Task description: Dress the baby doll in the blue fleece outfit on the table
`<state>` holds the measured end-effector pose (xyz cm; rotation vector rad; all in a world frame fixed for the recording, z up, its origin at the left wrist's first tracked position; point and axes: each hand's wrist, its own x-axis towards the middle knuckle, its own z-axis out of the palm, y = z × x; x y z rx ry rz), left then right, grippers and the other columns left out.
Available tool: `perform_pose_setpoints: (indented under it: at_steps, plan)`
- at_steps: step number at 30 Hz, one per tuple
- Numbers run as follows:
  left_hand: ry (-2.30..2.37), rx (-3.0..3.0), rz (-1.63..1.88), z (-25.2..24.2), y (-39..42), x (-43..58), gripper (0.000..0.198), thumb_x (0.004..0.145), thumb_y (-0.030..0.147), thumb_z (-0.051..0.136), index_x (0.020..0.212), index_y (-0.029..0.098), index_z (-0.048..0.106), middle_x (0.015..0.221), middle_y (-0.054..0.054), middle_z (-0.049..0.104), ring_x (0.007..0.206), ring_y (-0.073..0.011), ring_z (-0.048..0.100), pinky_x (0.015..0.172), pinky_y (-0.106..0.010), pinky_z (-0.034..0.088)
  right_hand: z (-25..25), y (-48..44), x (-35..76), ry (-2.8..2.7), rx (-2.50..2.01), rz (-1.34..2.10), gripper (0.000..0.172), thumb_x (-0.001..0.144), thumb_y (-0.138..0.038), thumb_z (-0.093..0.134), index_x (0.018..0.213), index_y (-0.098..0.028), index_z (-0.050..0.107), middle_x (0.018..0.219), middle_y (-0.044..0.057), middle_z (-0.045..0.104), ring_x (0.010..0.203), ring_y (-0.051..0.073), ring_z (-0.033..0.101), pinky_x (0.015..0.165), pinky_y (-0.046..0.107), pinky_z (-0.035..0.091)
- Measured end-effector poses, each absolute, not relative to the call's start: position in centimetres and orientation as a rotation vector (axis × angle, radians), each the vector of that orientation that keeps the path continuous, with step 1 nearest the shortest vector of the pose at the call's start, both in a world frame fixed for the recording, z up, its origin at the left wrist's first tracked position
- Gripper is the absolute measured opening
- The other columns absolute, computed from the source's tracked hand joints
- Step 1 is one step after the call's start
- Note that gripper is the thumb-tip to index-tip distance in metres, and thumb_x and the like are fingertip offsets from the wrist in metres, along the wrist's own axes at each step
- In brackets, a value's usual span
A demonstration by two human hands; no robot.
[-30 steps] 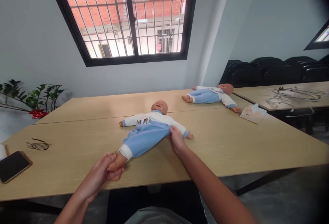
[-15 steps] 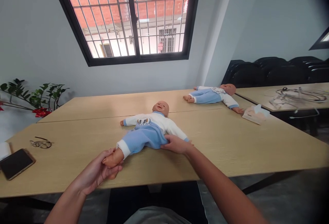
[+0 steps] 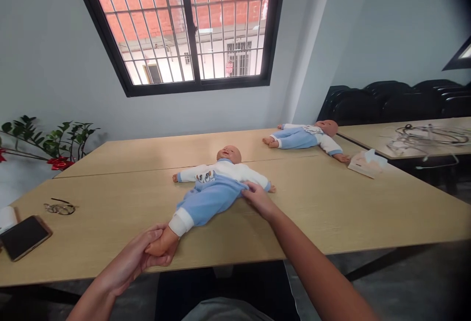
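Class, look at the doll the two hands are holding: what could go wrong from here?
The left hand grips the doll by a foot close to the front edge of the table, so a tug might drag it partly over. The right hand pinches the blue cloth at the doll's hip; a hard pull could stretch it. The phone lies left of the left hand, where a wide sweep might knock it.

Glasses (image 3: 61, 208) lie near a dark-screened phone (image 3: 25, 237); black chairs (image 3: 399, 107) stand beyond tangled cables (image 3: 429, 135).
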<state>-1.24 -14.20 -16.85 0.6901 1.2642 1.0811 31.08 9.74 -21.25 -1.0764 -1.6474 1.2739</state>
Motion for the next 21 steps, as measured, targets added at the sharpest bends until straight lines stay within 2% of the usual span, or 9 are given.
perform_pose_setpoints:
  at_steps: [3, 7, 10, 12, 14, 16, 18, 19, 21]
  plan:
    - [1.283, 0.682, 1.082, -17.0, -14.3, -0.9, 0.048, 0.087, 0.053, 0.073, 0.125, 0.024, 0.073, 0.128, -0.008, 0.069, 0.105, -0.0239, 0.066, 0.092, -0.037, 0.061, -20.7, 9.0, 31.7, -1.591, -0.988, 1.412, 0.046, 0.081, -0.064, 0.068, 0.096, -0.021, 0.066, 0.065, -0.005, 0.047, 0.052, 0.01, 0.031, 0.05, 0.024, 0.024]
    - [1.288, 0.678, 1.065, -17.2, -14.3, -0.7, 0.048, 0.084, 0.052, 0.076, 0.125, 0.026, 0.073, 0.131, -0.008, 0.068, 0.111, -0.0254, 0.064, 0.092, -0.039, 0.061, -20.6, 8.7, 31.0, -1.52, -1.019, 1.381, 0.047, 0.088, -0.07, 0.055, 0.086, -0.023, 0.055, 0.064, -0.007, 0.038, 0.052, 0.011, 0.029, 0.048, 0.025, 0.024]
    - [1.284, 0.681, 1.036, -17.3, -14.3, -0.3, 0.047, 0.084, 0.052, 0.076, 0.123, 0.026, 0.073, 0.125, -0.008, 0.069, 0.108, -0.0258, 0.065, 0.091, -0.042, 0.061, -20.8, 9.2, 29.7, -1.49, -1.132, 1.228, 0.038, 0.087, -0.062, 0.058, 0.082, -0.024, 0.053, 0.065, -0.005, 0.044, 0.058, 0.015, 0.04, 0.055, 0.028, 0.035]
    - [1.293, 0.702, 1.016, -17.1, -14.2, 0.2, 0.048, 0.084, 0.054, 0.075, 0.123, 0.025, 0.072, 0.124, -0.009, 0.069, 0.107, -0.0266, 0.065, 0.089, -0.043, 0.062, -20.7, 9.5, 29.0, -1.467, -1.216, 1.093, 0.032, 0.081, -0.053, 0.066, 0.082, -0.024, 0.056, 0.074, 0.0, 0.055, 0.073, 0.02, 0.051, 0.069, 0.032, 0.044]
    - [1.312, 0.734, 0.996, -17.0, -14.1, 0.8, 0.05, 0.084, 0.056, 0.074, 0.123, 0.025, 0.071, 0.126, -0.009, 0.068, 0.102, -0.026, 0.066, 0.087, -0.043, 0.062, -20.6, 9.2, 28.7, -1.437, -1.281, 0.969, 0.031, 0.077, -0.048, 0.069, 0.092, -0.023, 0.059, 0.094, 0.006, 0.063, 0.096, 0.027, 0.057, 0.088, 0.038, 0.046]
    - [1.336, 0.787, 0.977, -17.2, -14.1, 1.7, 0.052, 0.084, 0.059, 0.073, 0.123, 0.024, 0.07, 0.125, -0.01, 0.067, 0.098, -0.025, 0.065, 0.085, -0.043, 0.063, -20.8, 7.7, 28.4, -1.368, -1.333, 0.882, 0.045, 0.076, -0.046, 0.069, 0.112, -0.022, 0.058, 0.122, 0.013, 0.061, 0.115, 0.031, 0.054, 0.102, 0.043, 0.042]
    - [1.355, 0.865, 0.961, -17.5, -14.2, 3.0, 0.053, 0.084, 0.06, 0.072, 0.123, 0.023, 0.069, 0.121, -0.01, 0.067, 0.096, -0.0245, 0.064, 0.082, -0.041, 0.063, -21.7, 4.7, 27.8, -1.248, -1.345, 0.936, 0.063, 0.077, -0.048, 0.07, 0.13, -0.02, 0.051, 0.142, 0.018, 0.052, 0.122, 0.033, 0.053, 0.107, 0.045, 0.041]
    - [1.362, 0.913, 0.961, -17.8, -14.4, 3.7, 0.052, 0.085, 0.059, 0.071, 0.122, 0.023, 0.068, 0.116, -0.01, 0.067, 0.095, -0.0242, 0.064, 0.08, -0.04, 0.063, -22.2, 2.7, 27.3, -1.167, -1.324, 1.035, 0.069, 0.079, -0.051, 0.07, 0.136, -0.02, 0.048, 0.146, 0.018, 0.05, 0.12, 0.033, 0.055, 0.107, 0.046, 0.042]
    - [1.385, 1.029, 0.961, -18.1, -14.7, 5.4, 0.051, 0.086, 0.058, 0.07, 0.122, 0.021, 0.067, 0.102, -0.008, 0.068, 0.087, -0.0223, 0.063, 0.076, -0.036, 0.061, -23.5, -1.7, 25.9, -1.06, -1.153, 1.383, 0.072, 0.082, -0.059, 0.07, 0.141, -0.026, 0.046, 0.143, 0.013, 0.056, 0.125, 0.033, 0.057, 0.103, 0.046, 0.046]
